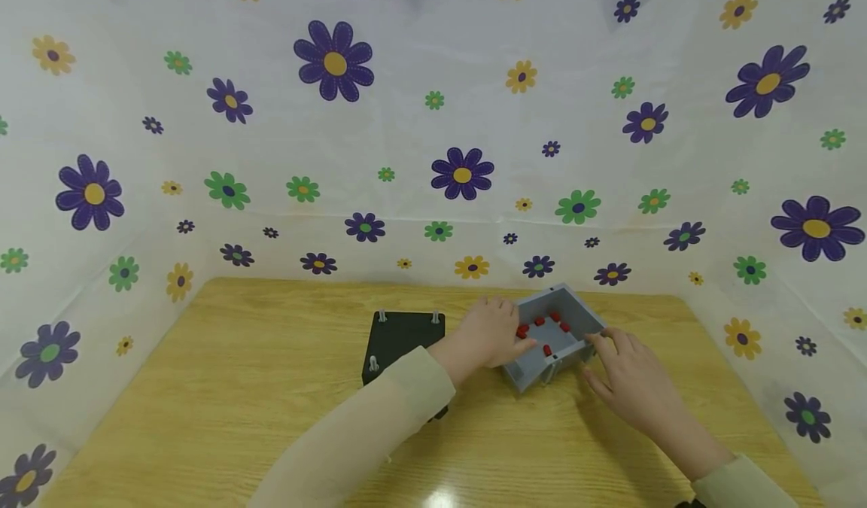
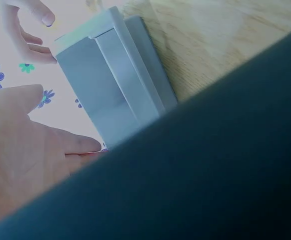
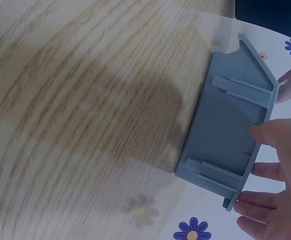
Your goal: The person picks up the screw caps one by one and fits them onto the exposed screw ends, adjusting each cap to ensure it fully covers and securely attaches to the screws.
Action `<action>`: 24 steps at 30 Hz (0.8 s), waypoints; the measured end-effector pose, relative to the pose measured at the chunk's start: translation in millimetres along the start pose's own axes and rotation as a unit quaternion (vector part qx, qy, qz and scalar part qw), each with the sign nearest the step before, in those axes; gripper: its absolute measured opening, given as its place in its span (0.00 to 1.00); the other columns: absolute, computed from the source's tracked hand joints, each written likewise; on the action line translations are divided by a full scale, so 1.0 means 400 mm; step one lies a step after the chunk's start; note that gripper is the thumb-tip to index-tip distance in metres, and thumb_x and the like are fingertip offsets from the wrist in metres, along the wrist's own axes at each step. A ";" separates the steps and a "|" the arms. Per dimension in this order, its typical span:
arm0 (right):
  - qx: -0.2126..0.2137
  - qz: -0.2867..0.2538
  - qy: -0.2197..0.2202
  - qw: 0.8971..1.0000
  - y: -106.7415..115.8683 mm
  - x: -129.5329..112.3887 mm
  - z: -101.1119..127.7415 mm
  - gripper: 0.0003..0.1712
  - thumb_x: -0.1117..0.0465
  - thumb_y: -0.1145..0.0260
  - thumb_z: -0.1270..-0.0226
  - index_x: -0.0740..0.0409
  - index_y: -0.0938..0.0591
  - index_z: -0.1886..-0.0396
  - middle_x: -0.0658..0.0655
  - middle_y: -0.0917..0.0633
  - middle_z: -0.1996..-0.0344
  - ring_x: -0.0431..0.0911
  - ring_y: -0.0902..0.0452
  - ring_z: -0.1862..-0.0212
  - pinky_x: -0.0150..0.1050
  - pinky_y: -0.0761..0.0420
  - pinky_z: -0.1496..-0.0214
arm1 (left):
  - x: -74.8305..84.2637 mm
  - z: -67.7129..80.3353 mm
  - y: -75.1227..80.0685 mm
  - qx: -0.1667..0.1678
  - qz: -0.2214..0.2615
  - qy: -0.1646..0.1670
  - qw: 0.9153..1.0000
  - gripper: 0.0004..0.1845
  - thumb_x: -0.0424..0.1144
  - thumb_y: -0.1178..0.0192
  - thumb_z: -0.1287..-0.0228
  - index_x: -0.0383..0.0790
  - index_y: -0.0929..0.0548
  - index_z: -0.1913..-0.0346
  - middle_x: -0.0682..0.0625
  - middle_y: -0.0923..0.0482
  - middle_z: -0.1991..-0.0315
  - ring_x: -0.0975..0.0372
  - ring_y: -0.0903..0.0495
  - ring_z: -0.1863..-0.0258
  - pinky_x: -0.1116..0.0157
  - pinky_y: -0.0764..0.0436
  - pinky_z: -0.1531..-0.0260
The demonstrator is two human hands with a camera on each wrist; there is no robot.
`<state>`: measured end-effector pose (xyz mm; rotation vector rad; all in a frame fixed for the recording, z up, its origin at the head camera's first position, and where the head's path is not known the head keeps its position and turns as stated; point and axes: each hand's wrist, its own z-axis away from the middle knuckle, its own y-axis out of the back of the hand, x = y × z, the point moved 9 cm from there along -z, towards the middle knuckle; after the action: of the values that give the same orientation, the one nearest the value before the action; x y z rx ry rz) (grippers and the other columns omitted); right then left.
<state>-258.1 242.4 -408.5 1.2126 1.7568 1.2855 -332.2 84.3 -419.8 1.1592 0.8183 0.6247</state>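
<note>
A grey plastic bin (image 1: pixel 574 314) at right of centre on the table holds several small red pieces (image 1: pixel 555 317). My left hand (image 1: pixel 486 335) is at its left side, fingers along the wall and thumb over the inside. In the left wrist view those fingers (image 2: pixel 83 144) are straight at the bin's edge, and the thumb stands apart. My right hand (image 1: pixel 633 380) grips the right wall by the rim. The right wrist view shows its thumb (image 3: pixel 268 132) against the ribbed outer face (image 3: pixel 223 117), with the other fingers at the rim.
A black board (image 1: pixel 403 335) with upright pale pegs at its corners stands left of the bin, partly hidden by my left forearm. A white flower-print sheet (image 1: pixel 406 132) encloses the wooden table (image 1: pixel 223 387) at the back and sides.
</note>
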 end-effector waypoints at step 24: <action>-0.069 -0.027 -0.055 0.996 -0.027 0.001 -0.021 0.43 0.40 0.32 0.26 0.75 0.24 0.32 0.79 0.25 0.33 0.74 0.25 0.34 0.67 0.24 0.31 | 0.003 0.036 0.013 -0.006 -0.044 -0.007 0.999 0.43 0.72 0.60 0.21 0.44 0.31 0.20 0.52 0.33 0.20 0.59 0.34 0.21 0.60 0.34 0.20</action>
<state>-269.2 238.8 -416.1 1.1285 1.5837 1.2626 -319.8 78.9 -412.4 1.1103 0.8487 0.5485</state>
